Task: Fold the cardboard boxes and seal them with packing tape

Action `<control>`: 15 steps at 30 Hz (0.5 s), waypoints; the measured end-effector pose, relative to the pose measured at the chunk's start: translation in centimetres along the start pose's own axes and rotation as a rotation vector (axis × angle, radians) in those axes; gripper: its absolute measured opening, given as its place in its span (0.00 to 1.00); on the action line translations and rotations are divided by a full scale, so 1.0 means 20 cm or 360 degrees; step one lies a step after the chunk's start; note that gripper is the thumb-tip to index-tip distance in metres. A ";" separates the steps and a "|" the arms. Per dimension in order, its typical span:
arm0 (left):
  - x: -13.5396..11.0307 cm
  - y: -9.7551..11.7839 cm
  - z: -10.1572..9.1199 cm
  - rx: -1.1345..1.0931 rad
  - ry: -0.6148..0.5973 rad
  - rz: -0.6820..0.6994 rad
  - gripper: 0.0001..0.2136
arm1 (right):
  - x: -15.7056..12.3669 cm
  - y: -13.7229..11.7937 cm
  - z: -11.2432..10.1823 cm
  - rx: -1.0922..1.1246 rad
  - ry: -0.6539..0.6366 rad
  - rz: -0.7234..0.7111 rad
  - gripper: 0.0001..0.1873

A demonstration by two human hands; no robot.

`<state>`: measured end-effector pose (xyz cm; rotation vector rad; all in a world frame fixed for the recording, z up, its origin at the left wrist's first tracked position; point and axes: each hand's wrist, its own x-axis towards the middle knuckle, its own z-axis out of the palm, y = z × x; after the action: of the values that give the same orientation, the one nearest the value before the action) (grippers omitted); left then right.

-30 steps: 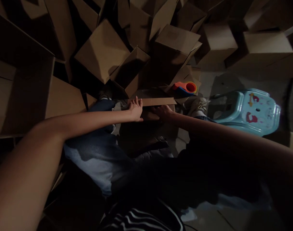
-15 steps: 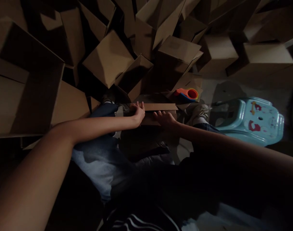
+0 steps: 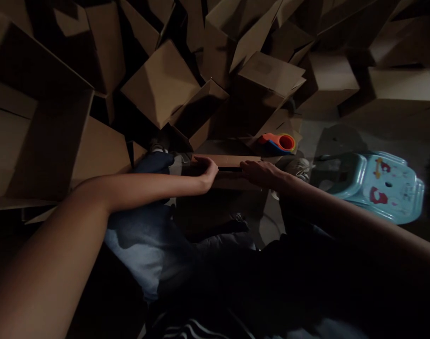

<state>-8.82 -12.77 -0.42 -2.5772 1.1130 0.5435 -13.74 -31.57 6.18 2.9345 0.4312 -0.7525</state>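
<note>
Left hand: the left hand [image 3: 203,177] lies on the near side of the box, its fingers [image 3: 201,161] curved over the top; whether they grip or only press, I cannot tell.

Right hand: the right hand [image 3: 261,172] lies flat on the box, fingers [image 3: 248,165] spread and holding nothing, just right of the slot.

Box: the box [image 3: 236,181] lies low between the shoes, a dark slot [image 3: 229,168] across its top. The two hands, set on either side of the slot, seem placed to steady it.

Legs: jeans [image 3: 144,240] fill the lower left; a shoe [image 3: 296,168] sits at the box's right end, hemming it in.

Beyond: a tape dispenser [image 3: 277,143] sits just past the box, a blue stool [image 3: 380,188] at right, and cartons [image 3: 161,84] crowd the top, leaving little room except toward the stool.
</note>
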 end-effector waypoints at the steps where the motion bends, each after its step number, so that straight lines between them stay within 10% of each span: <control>1: -0.01 0.00 -0.01 0.0074 -0.0022 -0.0024 0.19 | 0.01 0.01 0.01 0.0027 -0.0016 -0.0019 0.23; 10: -0.06 -0.04 -0.37 0.0366 -0.0524 0.0211 0.26 | 0.13 0.09 -0.02 0.0149 -0.0251 -0.0184 0.27; 15: -0.03 -0.19 -0.45 0.0174 -0.0337 0.0357 0.20 | 0.17 0.10 -0.04 0.0262 -0.0352 -0.0145 0.28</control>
<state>-4.29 -13.42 8.29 -2.2554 1.3239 0.7644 -10.01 -32.45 5.38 2.9478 0.5079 -1.1630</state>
